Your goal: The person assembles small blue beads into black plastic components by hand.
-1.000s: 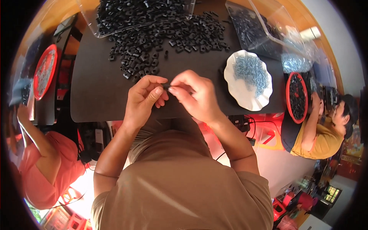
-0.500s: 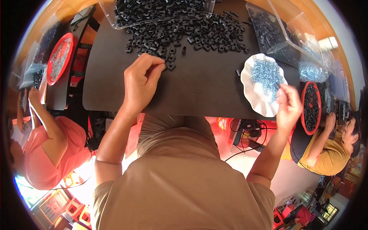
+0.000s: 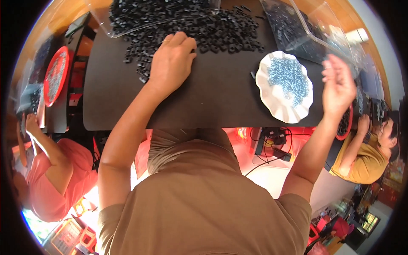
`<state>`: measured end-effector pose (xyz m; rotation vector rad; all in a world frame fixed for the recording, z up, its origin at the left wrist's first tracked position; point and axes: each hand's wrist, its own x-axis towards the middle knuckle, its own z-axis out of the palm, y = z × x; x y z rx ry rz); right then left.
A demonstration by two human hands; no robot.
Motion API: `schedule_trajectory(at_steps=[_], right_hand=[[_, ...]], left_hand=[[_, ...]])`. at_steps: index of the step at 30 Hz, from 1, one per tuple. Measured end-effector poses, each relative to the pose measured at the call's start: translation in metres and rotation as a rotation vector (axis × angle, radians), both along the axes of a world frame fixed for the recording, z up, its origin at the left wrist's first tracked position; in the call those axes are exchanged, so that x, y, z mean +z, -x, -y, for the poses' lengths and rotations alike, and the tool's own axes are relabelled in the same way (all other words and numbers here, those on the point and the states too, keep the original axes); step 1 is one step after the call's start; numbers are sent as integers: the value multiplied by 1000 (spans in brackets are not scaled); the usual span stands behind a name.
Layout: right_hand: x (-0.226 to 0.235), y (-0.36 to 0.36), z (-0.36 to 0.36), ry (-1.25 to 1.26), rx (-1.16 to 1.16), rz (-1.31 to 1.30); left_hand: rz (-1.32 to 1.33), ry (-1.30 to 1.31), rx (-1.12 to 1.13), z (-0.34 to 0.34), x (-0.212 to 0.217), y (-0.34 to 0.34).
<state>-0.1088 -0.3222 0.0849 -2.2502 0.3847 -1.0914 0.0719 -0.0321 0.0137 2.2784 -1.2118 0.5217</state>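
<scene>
My left hand (image 3: pixel 173 61) rests over the near edge of a pile of small black plastic parts (image 3: pixel 229 32), its back up and fingers curled down. What lies under its fingertips is hidden. My right hand (image 3: pixel 338 87) is raised to the right of a white wavy-edged dish (image 3: pixel 278 111), close to a clear plastic bin (image 3: pixel 316 36). Its fingers are slightly bent and apart, with nothing visible in them. In the dish lies a heap of small shiny bluish metal pieces (image 3: pixel 289 78).
A clear tray (image 3: pixel 161 19) full of black parts stands at the far edge of the dark table (image 3: pixel 221 97). Red plates (image 3: pixel 63 74) of small parts lie at both sides, where two people sit working. Black cables (image 3: pixel 274 146) lie below the table edge.
My left hand has moved up and right onto the pile, away from the nearest black parts. My right hand has left the dish, moving up and right toward the bin. The view has shifted slightly.
</scene>
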Motion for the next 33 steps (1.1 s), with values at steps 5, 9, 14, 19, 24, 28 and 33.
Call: schedule_trajectory(at_steps=[5, 9, 14, 19, 24, 28, 33], right_hand=[[-12, 29, -36, 98, 249, -346], [-28, 35, -48, 50, 220, -506], [-48, 15, -60, 103, 188, -528], [-64, 7, -60, 179, 57, -513], [-57, 15, -58, 17, 121, -480], [-54, 16, -61, 75, 135, -544], [-62, 16, -61, 66, 115, -545]], left_hand=[[-604, 206, -153, -6, 26, 33], [-892, 310, -127, -9, 17, 51], [-969, 331, -175, -12, 1, 59], [-942, 350, -169, -13, 2, 66], [-1036, 371, -115, -18, -2, 64], [-1078, 391, -186, -19, -9, 61], [-1029, 398, -225, -18, -7, 63]])
